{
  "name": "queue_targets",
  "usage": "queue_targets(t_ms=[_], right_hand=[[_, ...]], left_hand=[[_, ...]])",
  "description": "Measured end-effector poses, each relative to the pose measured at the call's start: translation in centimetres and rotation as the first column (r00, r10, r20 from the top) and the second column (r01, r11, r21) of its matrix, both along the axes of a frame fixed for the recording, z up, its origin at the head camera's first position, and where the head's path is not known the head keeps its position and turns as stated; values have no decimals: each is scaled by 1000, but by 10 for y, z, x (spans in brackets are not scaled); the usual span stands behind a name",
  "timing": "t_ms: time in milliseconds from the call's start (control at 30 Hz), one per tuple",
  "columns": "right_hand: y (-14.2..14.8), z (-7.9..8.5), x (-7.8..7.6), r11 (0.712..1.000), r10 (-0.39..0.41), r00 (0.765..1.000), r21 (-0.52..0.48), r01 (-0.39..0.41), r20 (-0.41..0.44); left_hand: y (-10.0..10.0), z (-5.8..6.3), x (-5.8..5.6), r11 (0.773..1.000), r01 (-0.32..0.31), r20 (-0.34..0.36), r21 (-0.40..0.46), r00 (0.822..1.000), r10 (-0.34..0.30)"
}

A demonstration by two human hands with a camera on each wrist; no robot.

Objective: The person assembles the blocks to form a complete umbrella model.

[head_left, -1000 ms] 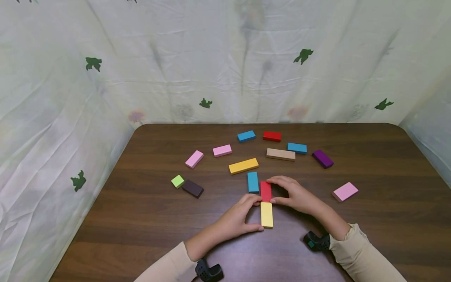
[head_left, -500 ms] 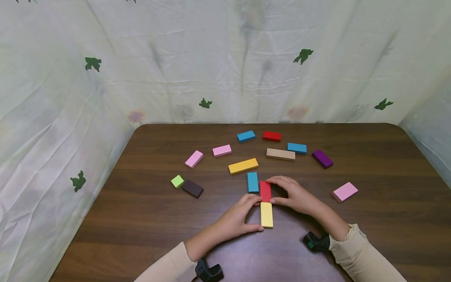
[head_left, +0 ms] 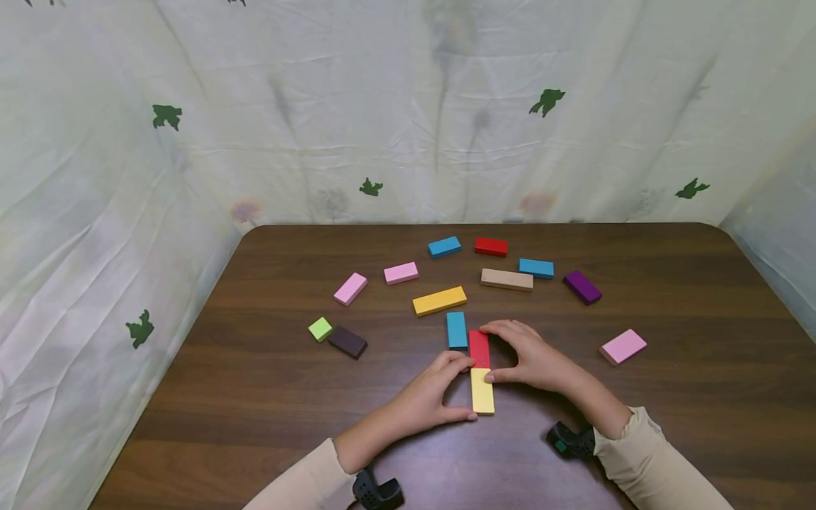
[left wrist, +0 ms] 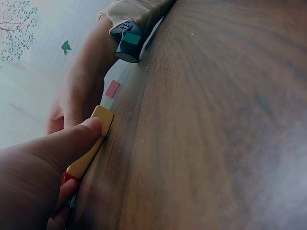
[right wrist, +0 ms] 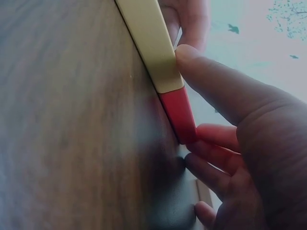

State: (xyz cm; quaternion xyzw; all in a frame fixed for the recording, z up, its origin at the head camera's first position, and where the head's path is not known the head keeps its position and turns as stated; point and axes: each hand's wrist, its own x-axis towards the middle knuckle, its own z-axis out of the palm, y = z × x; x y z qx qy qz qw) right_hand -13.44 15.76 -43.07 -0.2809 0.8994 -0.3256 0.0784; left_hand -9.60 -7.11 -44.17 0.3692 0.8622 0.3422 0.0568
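Note:
A yellow block (head_left: pixel 482 400) and a red block (head_left: pixel 479 348) lie flat, end to end, in a line running away from me. My left hand (head_left: pixel 428 398) holds the yellow block from the left: its thumb is at the near corner, its fingertips by the joint with the red one. From the right, my right hand (head_left: pixel 532 358) spans both pieces. Its index fingertip touches the red block's far end, and its thumb (right wrist: pixel 189 56) presses the yellow block's side. A blue block (head_left: pixel 456 330) stands just left of the red one.
Beyond the hands lie a long orange-yellow block (head_left: pixel 440 301), a tan block (head_left: pixel 506 280) and a purple block (head_left: pixel 582 287). Leftward are a lime block (head_left: pixel 320 329) and a dark block (head_left: pixel 348 342); a pink block (head_left: pixel 622 347) is at right. Patterned cloth (head_left: pixel 408 113) hangs behind the table.
My right thumb has slid nearer, from the red block's near corner onto the yellow block's side. The red block has shifted slightly toward me. The left hand stays in place.

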Motion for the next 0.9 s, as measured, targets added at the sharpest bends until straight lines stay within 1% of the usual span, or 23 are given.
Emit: queue_targets(t_ms=[300, 533, 900], right_hand=[[1, 1, 2, 1000, 18, 1000, -8, -18, 9], [0, 1, 3, 1000, 19, 1000, -17, -19, 8], [-1, -1, 6, 999, 27, 999, -25, -27, 21]], left_hand=[[0, -2, -1, 999, 28, 14, -18, 1000, -27], [0, 0, -1, 999, 34, 23, -29, 999, -34], [-1, 2, 0, 998, 59, -15, -7, 998, -59]])
